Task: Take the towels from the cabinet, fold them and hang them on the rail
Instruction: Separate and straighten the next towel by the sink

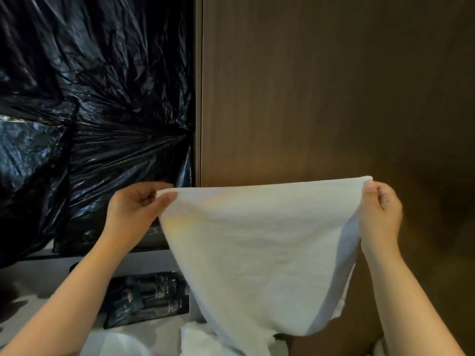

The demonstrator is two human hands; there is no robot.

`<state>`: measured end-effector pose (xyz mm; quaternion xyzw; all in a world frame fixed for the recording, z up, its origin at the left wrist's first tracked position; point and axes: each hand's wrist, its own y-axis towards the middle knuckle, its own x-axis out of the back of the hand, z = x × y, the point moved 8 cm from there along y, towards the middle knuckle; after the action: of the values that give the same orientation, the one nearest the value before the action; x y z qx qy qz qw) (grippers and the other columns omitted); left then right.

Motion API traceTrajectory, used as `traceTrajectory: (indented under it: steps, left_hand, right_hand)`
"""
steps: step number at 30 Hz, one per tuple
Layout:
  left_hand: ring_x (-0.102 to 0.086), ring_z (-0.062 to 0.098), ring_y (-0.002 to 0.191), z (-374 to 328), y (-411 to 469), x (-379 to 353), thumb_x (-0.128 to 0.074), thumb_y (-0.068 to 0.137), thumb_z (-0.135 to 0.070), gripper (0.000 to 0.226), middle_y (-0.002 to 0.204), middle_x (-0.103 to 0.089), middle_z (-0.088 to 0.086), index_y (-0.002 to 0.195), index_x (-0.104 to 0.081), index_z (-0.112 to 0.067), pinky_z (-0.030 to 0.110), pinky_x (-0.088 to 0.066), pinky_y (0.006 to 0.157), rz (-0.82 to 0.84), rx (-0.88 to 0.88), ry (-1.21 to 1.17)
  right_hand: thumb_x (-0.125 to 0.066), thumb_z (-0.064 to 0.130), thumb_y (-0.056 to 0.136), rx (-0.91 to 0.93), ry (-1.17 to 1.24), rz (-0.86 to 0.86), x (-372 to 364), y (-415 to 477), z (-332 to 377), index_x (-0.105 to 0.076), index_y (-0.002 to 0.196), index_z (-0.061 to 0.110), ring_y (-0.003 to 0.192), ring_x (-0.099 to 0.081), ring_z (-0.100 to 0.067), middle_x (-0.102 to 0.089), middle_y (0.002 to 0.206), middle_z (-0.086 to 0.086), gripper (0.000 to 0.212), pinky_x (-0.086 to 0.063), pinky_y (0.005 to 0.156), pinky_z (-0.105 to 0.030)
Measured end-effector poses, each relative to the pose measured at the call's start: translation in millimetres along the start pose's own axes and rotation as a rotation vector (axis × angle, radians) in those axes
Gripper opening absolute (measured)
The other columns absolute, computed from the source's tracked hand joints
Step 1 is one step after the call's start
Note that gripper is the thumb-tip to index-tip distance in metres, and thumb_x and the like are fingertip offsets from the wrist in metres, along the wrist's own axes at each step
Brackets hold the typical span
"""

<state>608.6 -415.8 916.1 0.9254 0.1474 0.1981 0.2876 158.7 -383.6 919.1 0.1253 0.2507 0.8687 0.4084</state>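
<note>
White towel [257, 240] held up
The left hand [136, 204] and right hand [380, 214] pinch its top corners, well apart; print on the dark packets [154, 296] is unreadable.

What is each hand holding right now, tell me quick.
Left hand: closed, pinching one top corner of the white towel.
Right hand: closed, pinching the other top corner.

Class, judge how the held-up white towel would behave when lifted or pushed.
Probably floppy: the white towel hangs limp below the left hand and right hand. Likely light: pinches at its top corners hold it. Pushed, it would probably crumple, as its draped lower edge suggests.
</note>
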Motion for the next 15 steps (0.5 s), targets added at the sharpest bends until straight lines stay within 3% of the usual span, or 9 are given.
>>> traceTrajectory:
  steps: [3,6,10,15]
  left_hand:
    - [-0.064,-0.006,0.067,-2.4,6.6,7.4,-0.066,0.089,-0.030,0.003,0.074,-0.068,-0.014,0.088,-0.069,-0.028,0.012,-0.047,0.058,-0.042,0.015,-0.018]
    - [-0.064,0.013,0.068,-5.2,6.0,8.0,-0.055,0.096,-0.039,0.018,0.075,-0.065,-0.005,0.093,-0.062,-0.022,0.032,-0.051,0.062,-0.061,0.022,-0.114]
    - [-0.061,0.009,0.063,-6.6,4.4,11.5,-0.047,0.099,-0.038,0.017,0.076,-0.062,-0.006,0.097,-0.055,-0.023,0.025,-0.043,0.052,-0.177,0.046,-0.082]
    - [-0.053,0.006,0.074,3.9,-2.3,4.7,-0.047,0.099,-0.035,0.009,0.085,-0.054,-0.011,0.104,-0.049,-0.028,0.023,-0.036,0.055,-0.140,0.051,0.077]
  right_hand:
    - [-0.043,0.044,0.100,0.002,0.018,-0.006,1.6,0.1,8.6,-0.061,0.097,0.025,0.080,-0.056,-0.004,-0.057,0.082,0.014,0.027,-0.041,0.067,-0.015]
    - [-0.042,0.043,0.101,0.016,0.047,0.003,1.0,-0.8,18.4,-0.061,0.098,0.023,0.079,-0.055,-0.003,-0.057,0.082,0.013,0.027,-0.041,0.067,-0.015]
    - [-0.042,0.041,0.101,0.010,0.064,0.021,-6.4,-3.3,22.5,-0.061,0.094,0.021,0.074,-0.054,-0.003,-0.056,0.079,0.011,0.029,-0.041,0.064,-0.015]
    - [-0.045,0.039,0.101,-0.016,0.030,0.063,-12.8,-14.4,-0.9,-0.061,0.086,0.014,0.068,-0.048,-0.009,-0.052,0.072,0.002,0.033,-0.039,0.062,-0.022]
